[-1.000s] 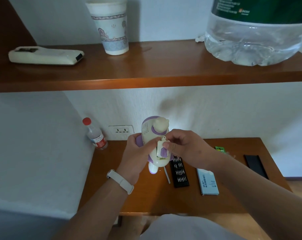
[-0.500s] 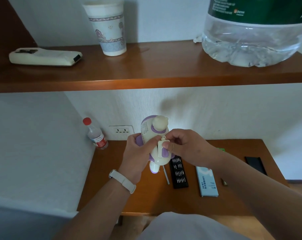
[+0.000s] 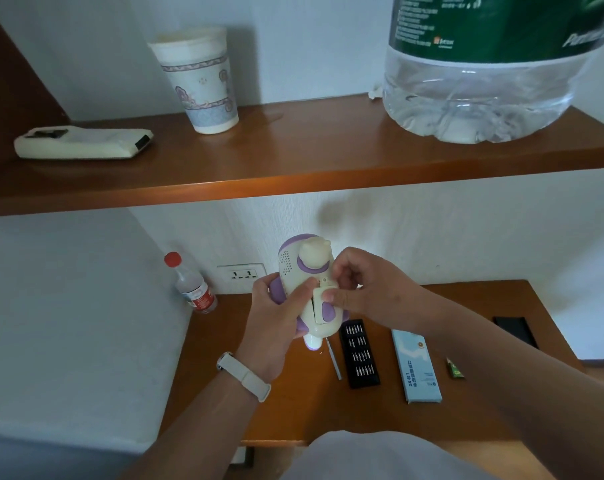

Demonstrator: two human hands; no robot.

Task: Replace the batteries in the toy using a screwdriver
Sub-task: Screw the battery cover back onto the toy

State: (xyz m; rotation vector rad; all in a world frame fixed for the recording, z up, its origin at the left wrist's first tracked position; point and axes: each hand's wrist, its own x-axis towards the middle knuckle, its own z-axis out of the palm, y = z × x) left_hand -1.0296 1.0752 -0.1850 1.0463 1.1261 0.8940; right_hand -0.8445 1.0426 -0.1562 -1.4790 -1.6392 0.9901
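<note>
Nearest the camera, two bare forearms reach forward over a pale garment [image 3: 380, 459] at the bottom edge. The left wrist wears a white band [image 3: 244, 375]. The left hand [image 3: 276, 317] wraps around the cream-and-purple toy [image 3: 305, 271], fingers curled behind its body and thumb pressed against its side. It holds the toy in the air above the tabletop [image 3: 293, 410], roughly upright, with the small bear-shaped head on top.

The right hand [image 3: 366, 292] comes in from the other side with its fingers curled. Thumb and forefinger pinch the small cream cover panel [image 3: 319, 308] on the toy's body, and a dark gap shows along the panel's left edge.

Below the toy a slim silver screwdriver [image 3: 333, 358] lies flat on the wood. Just to its right is an open black case of bits [image 3: 359, 353], then a light blue box [image 3: 416, 365]. Further right are a small green packet [image 3: 454, 368] and, near the tabletop's far right corner, a flat black object [image 3: 515, 332] — I cannot tell what it is.

At the back left of the tabletop a clear bottle with a red cap [image 3: 191, 285] stands against the wall, beside a white wall socket [image 3: 241, 273].

Above all this runs a wooden shelf [image 3: 293, 161]. It carries a cream handheld device [image 3: 82, 143] lying flat on the left, a patterned paper cup [image 3: 200, 81] standing near the middle, and a large clear water jug with a green label [image 3: 484, 71] on the right.
</note>
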